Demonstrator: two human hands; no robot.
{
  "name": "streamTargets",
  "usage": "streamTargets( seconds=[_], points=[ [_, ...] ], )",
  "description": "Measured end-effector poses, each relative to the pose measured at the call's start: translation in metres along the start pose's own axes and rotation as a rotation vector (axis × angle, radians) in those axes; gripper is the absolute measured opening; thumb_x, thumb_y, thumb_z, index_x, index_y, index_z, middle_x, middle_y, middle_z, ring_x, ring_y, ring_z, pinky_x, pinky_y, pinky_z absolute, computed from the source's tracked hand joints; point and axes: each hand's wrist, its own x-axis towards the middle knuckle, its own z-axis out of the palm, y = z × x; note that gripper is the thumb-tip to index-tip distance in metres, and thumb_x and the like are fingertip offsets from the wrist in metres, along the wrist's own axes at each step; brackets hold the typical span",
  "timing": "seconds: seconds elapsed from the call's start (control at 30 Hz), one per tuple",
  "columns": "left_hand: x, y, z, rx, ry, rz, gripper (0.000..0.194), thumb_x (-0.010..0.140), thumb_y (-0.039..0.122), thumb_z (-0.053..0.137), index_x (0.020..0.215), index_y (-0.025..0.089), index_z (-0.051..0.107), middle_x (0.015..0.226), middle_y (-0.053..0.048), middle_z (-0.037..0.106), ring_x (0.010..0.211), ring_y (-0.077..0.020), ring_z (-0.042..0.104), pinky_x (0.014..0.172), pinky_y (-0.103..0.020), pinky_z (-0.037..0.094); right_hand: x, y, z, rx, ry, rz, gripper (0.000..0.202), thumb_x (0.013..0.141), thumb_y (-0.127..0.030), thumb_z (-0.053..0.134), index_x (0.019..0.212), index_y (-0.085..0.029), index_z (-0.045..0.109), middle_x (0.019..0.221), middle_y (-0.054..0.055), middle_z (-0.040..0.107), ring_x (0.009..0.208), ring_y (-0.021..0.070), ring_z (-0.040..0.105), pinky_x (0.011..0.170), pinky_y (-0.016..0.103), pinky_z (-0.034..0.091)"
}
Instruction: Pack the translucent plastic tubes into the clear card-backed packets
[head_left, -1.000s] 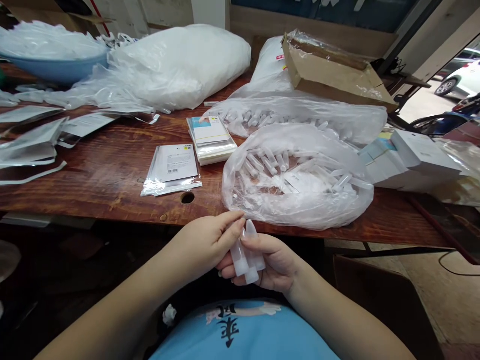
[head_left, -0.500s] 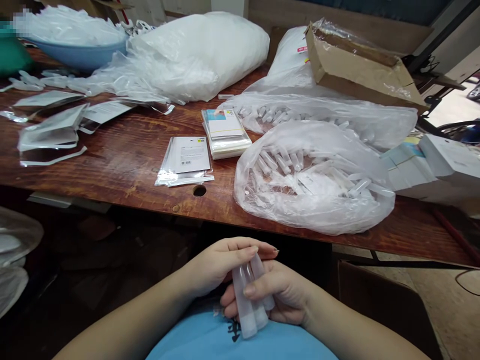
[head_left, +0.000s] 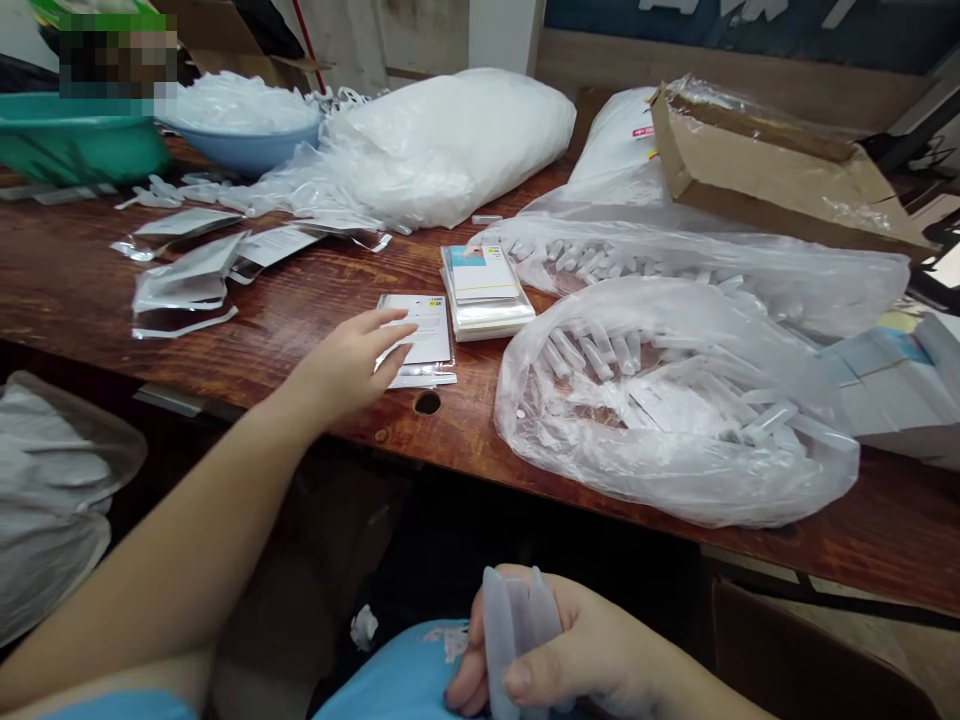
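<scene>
My right hand is low, near my lap, with its fingers and thumb wrapped around several translucent plastic tubes that stand roughly upright. My left hand reaches over the table with fingers spread, above or on the left side of a small pile of clear bags with white printed cards; whether it touches them I cannot tell. Just right of that pile sits a stack of packaged cards with a blue picture on top. An open clear plastic bag on the right holds more tubes and some cards.
Card packets lie spread at the left. Behind them stand a green basin and a blue basin heaped with translucent pieces. A large white bag, a cardboard box and a round hole near the table edge also show.
My left hand has let go of the tubes and moved up and left to the bagged cards. My right hand keeps the tubes, a little lower. The view has shifted left.
</scene>
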Motion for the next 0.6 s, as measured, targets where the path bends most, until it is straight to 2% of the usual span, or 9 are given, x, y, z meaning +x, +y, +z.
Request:
streamTargets(
  seconds=[0.03,0.1,0.17,0.23,0.37,0.47,0.6],
  points=[
    [0.013,-0.014,0.002,0.127,-0.149,0.035,0.048,0.085,0.036,0.032,0.121,0.008,0.049,0.136,-0.015,0.036,0.126,-0.0233,0.031,0.105,-0.035,0.022,0.001,0.000,-0.001,0.004,-0.004,-0.012,0.031,0.063,-0.013,0.071,0.091,-0.009,0.058,0.089,0.010,0.068,0.081,0.0137,0.063,0.076,0.027,0.043],
    [0.033,-0.035,0.006,0.207,-0.332,0.072,0.054,0.083,0.044,0.034,0.124,0.010,0.047,0.137,-0.015,0.036,0.123,-0.0265,0.036,0.101,-0.036,0.028,0.002,-0.001,-0.002,0.043,0.000,-0.056,0.032,0.062,-0.013,0.071,0.090,-0.010,0.058,0.085,0.008,0.068,0.080,0.0141,0.063,0.076,0.028,0.042],
    [0.043,-0.044,0.009,0.222,-0.420,0.080,0.060,0.081,0.049,0.035,0.127,0.012,0.044,0.136,-0.016,0.038,0.119,-0.0295,0.041,0.098,-0.037,0.033,0.003,-0.002,-0.005,0.130,0.013,-0.115,0.032,0.062,-0.014,0.070,0.091,-0.010,0.058,0.081,0.006,0.067,0.079,0.0158,0.063,0.076,0.030,0.043],
    [0.046,-0.043,0.010,0.257,-0.465,0.084,0.062,0.082,0.049,0.032,0.129,0.010,0.041,0.136,-0.018,0.036,0.117,-0.0329,0.043,0.095,-0.041,0.035,0.005,-0.002,-0.007,0.208,0.038,-0.159,0.033,0.063,-0.015,0.069,0.094,-0.011,0.057,0.079,0.005,0.067,0.078,0.0168,0.064,0.073,0.030,0.044],
    [0.046,-0.031,0.010,0.324,-0.510,0.093,0.060,0.082,0.042,0.031,0.129,0.005,0.040,0.135,-0.024,0.035,0.108,-0.0381,0.049,0.089,-0.047,0.038,0.009,-0.003,-0.010,0.234,0.061,-0.134,0.031,0.068,-0.017,0.066,0.097,-0.014,0.054,0.085,0.007,0.067,0.084,0.0199,0.064,0.069,0.029,0.047],
    [0.046,-0.026,0.009,0.354,-0.518,0.102,0.054,0.083,0.033,0.029,0.128,0.005,0.040,0.134,-0.023,0.037,0.110,-0.0368,0.048,0.090,-0.046,0.036,0.012,-0.005,-0.007,0.214,0.040,-0.113,0.034,0.072,-0.024,0.064,0.101,-0.015,0.049,0.088,0.010,0.067,0.083,0.0223,0.065,0.065,0.028,0.049],
    [0.048,-0.030,0.010,0.374,-0.521,0.071,0.052,0.085,0.028,0.024,0.129,0.006,0.039,0.135,-0.021,0.037,0.111,-0.0340,0.048,0.090,-0.044,0.037,0.014,-0.004,-0.004,0.219,0.033,-0.110,0.032,0.074,-0.025,0.062,0.102,-0.015,0.049,0.077,0.007,0.067,0.072,0.0199,0.067,0.056,0.025,0.052]
  ],
)
